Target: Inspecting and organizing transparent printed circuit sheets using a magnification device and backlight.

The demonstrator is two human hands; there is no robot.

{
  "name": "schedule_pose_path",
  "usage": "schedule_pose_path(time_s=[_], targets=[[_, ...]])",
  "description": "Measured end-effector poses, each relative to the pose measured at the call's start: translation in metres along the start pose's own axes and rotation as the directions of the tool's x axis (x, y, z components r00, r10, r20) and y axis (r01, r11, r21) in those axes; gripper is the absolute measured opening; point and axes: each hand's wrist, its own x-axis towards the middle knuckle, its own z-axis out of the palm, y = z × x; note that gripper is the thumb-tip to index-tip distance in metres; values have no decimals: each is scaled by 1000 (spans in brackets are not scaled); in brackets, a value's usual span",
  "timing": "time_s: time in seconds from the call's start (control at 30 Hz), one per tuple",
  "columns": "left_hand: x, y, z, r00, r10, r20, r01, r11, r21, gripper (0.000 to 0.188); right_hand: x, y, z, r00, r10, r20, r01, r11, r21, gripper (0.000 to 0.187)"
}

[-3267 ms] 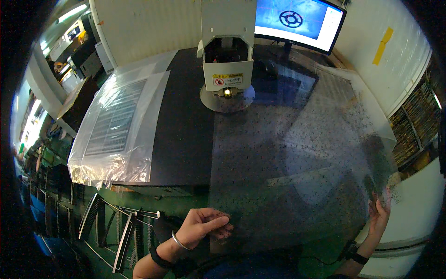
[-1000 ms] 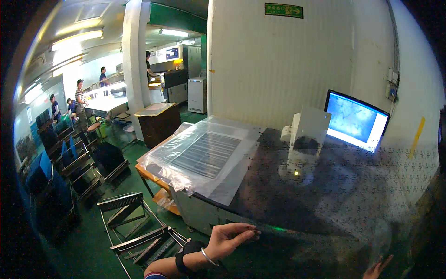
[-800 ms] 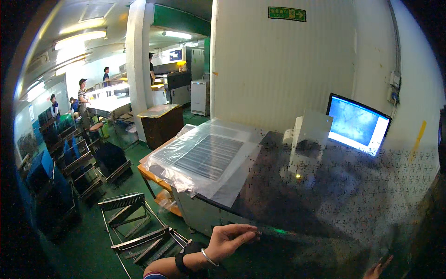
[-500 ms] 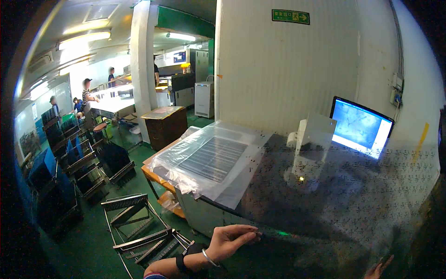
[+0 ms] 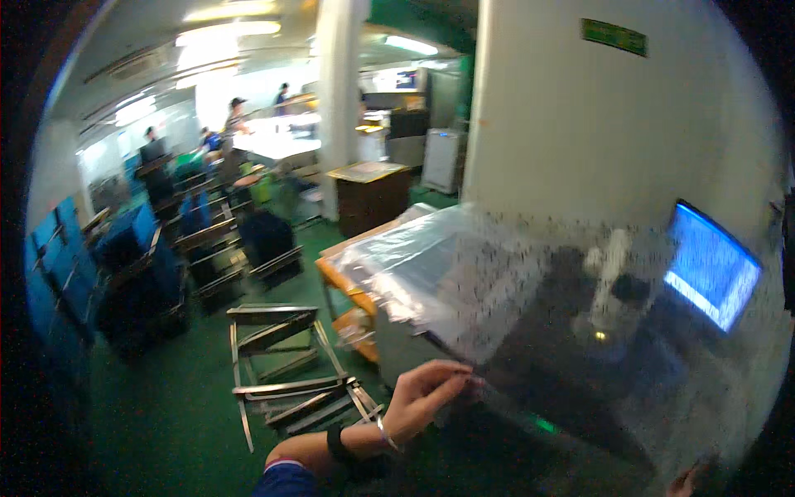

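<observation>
A large clear sheet (image 5: pixel 546 364), see-through and specked with rows of small dark marks, stretches in front of me across the right half of the head view. My left hand (image 5: pixel 422 402), with a bangle and a dark band at the wrist, pinches the sheet's left edge between thumb and fingers. At the bottom right only part of my right hand (image 5: pixel 686 479) shows, dim and blurred; it appears closed on the sheet's near edge. Through the sheet I see a pale microscope-like device (image 5: pixel 611 265) with a small light, and a lit monitor (image 5: pixel 712 265).
Clear plastic film (image 5: pixel 406 257) covers the left end of the bench. Metal racks (image 5: pixel 290 385) stand on the green floor to the left, with blue panels (image 5: pixel 62 257) in racks beyond. A brown cabinet (image 5: pixel 373 203) and a white pillar (image 5: pixel 335 108) stand farther back, where several people work.
My view has turned left, so the bench, monitor and racks sit farther right in the picture. My left hand keeps its pinch on the sheet and appears slightly higher.
</observation>
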Motion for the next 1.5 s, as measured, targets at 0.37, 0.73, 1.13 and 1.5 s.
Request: schedule_pose_path(time_s=[0.37, 0.73, 1.13, 1.5], targets=[[-10, -9, -126, 768, -8, -640, -156, 967, -200, 24, 19, 62, 302, 386, 253, 887, -386, 918, -93, 70], [41, -103, -104, 757, -204, -621, 80, 972, -222, 23, -115, 105, 293, 10, 399, 917, 619, 718, -319, 68], [72, -135, -38, 740, -313, -595, 96, 925, -366, 25, -93, 170, 296, 38, 327, 944, 836, 507, -209, 49], [26, -111, -11, 746, -666, -10, 664, 745, -64, 18, -101, 160, 298, 108, 273, 956, 823, 515, -240, 47]])
